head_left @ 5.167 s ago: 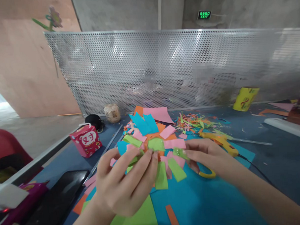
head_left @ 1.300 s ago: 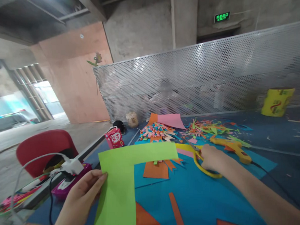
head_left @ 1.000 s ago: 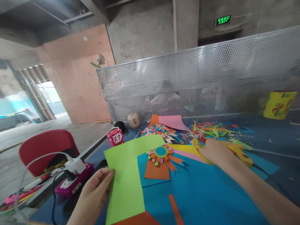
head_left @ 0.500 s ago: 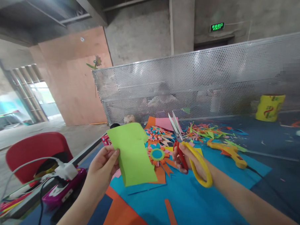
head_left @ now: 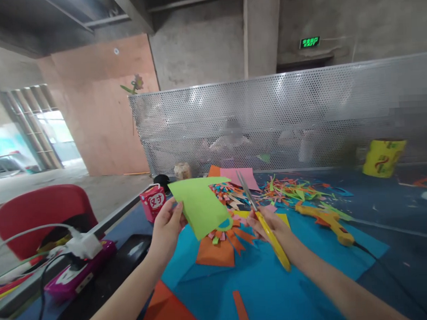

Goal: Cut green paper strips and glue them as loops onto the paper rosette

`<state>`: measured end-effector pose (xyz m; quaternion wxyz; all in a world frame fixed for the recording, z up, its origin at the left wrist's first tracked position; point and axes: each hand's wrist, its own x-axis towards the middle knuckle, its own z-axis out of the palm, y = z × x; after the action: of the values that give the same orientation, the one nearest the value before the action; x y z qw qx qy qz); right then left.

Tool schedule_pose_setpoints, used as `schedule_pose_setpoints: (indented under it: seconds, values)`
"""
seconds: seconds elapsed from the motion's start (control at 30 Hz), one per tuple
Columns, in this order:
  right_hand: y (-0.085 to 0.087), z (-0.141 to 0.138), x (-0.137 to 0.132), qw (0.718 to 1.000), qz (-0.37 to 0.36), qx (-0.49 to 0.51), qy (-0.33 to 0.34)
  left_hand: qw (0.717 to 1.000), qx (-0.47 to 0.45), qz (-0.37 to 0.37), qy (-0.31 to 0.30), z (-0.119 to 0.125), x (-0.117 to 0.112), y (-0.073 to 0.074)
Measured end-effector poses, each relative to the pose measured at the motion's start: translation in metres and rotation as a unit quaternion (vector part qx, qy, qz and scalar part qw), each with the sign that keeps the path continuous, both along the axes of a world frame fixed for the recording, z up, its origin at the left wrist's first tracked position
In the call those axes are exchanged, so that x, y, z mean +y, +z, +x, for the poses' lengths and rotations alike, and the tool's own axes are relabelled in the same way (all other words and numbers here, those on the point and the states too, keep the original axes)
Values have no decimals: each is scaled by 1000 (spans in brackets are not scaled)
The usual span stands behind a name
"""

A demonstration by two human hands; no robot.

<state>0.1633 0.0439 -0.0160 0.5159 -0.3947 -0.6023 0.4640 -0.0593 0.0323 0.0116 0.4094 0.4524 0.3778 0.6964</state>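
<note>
My left hand [head_left: 168,223] pinches the left edge of a light green paper sheet [head_left: 201,205], held tilted above the table. In my right hand [head_left: 267,223] is a pair of scissors [head_left: 248,194] with yellow handles, its blades pointing up and away, apart from the sheet. Whether the blades are parted is hard to tell from this angle. Under and behind the sheet lie paper flowers with orange petals [head_left: 238,236], partly hidden by it. An orange paper piece [head_left: 217,254] rests beneath them on blue paper [head_left: 275,280].
A yellow glue gun [head_left: 325,219] with a black cord lies to the right. Behind it spreads a heap of paper strips [head_left: 292,189]. A yellow tape roll [head_left: 383,158] stands far right. At left are a purple power strip [head_left: 80,274], a phone [head_left: 134,250] and a pink box [head_left: 153,201].
The green sheet has tilted and shifted right and slightly up with my left hand. The scissors have turned in my right hand, so their handles now show edge-on.
</note>
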Motion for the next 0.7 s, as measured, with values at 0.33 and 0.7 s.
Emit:
schedule_pose_setpoints:
  seconds: [0.33, 0.7]
  values:
    - [10, -4, -4, 999, 14, 35, -23, 985, -121, -111, -51, 1, -14, 11]
    - [6, -11, -14, 990, -31, 80, 113, 961, -104, -148, -208, -1, -16, 6]
